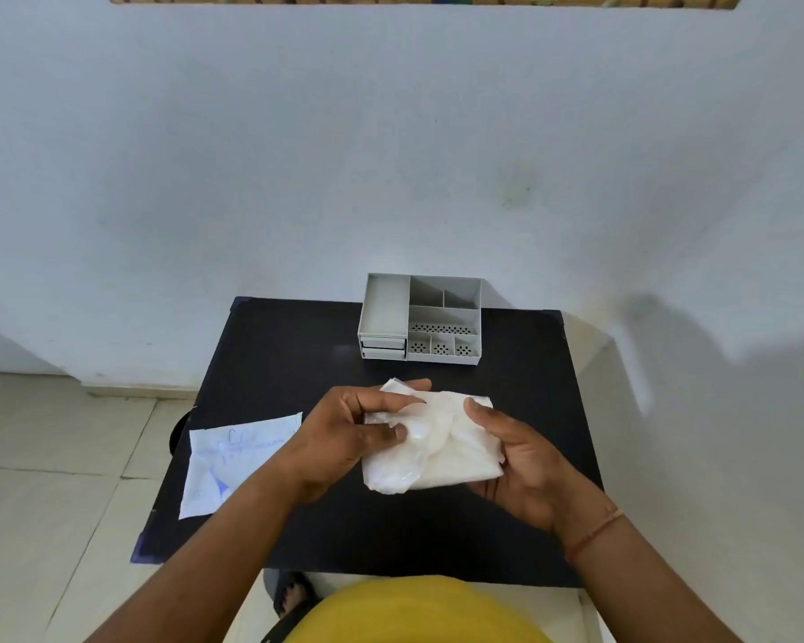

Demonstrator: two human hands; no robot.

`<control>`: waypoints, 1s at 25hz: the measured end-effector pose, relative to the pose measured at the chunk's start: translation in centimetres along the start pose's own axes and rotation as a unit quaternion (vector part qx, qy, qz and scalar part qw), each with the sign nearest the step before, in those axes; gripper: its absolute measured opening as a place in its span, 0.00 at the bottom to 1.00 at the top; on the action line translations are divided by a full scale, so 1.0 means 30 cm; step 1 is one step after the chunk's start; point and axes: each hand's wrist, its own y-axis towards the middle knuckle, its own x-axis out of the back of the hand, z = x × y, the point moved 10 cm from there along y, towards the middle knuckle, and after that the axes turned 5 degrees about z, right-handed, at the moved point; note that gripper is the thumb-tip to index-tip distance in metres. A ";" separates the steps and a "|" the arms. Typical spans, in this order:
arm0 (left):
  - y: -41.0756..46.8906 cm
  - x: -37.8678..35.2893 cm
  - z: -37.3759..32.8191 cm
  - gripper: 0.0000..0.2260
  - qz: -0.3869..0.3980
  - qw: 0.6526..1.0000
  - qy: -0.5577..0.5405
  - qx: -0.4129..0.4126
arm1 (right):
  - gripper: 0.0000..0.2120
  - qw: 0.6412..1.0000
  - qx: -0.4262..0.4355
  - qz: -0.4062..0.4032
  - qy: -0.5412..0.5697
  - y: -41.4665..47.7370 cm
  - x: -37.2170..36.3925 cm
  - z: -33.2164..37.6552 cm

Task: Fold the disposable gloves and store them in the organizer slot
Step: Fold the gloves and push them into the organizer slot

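Note:
A bundle of thin, translucent white disposable gloves [442, 450] is held just above the middle of the small black table [298, 359]. My left hand [344, 438] pinches its left and upper edge between thumb and fingers. My right hand [516, 452] cups the bundle's right side from below, with the thumb on top. The grey plastic organizer [421, 317] stands at the table's far edge, beyond the hands. It has one long slot on the left, several smaller compartments on the right and small drawers at its front left.
A flat white glove packet with blue print [233, 461] lies on the table's left side and hangs over its edge. A pale wall rises right behind the table. Tiled floor lies to the left. A sandalled foot [293, 591] shows below the near table edge.

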 end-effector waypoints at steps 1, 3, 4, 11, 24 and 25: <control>-0.002 -0.014 0.004 0.15 0.003 1.000 0.008 -0.001 | 0.20 1.000 -0.009 0.020 0.005 -0.009 -0.006 -0.009; -0.006 -0.025 0.017 0.15 0.005 1.000 0.027 0.000 | 0.19 0.999 -0.008 0.040 -0.020 -0.009 -0.013 -0.016; -0.007 -0.023 0.024 0.15 0.001 0.999 0.033 0.002 | 0.19 0.998 -0.003 0.045 -0.039 -0.007 -0.021 -0.014; -0.005 0.080 0.028 0.12 -0.055 0.992 0.113 0.026 | 0.23 0.993 0.019 -0.006 -0.114 0.073 -0.027 -0.016; 0.110 0.332 0.100 0.09 -0.021 0.972 0.120 0.200 | 0.21 0.990 0.026 -0.043 -0.130 0.249 -0.106 0.035; 0.117 0.352 0.112 0.08 -0.017 0.970 0.127 0.207 | 0.20 0.992 0.015 -0.032 -0.119 0.261 -0.116 0.028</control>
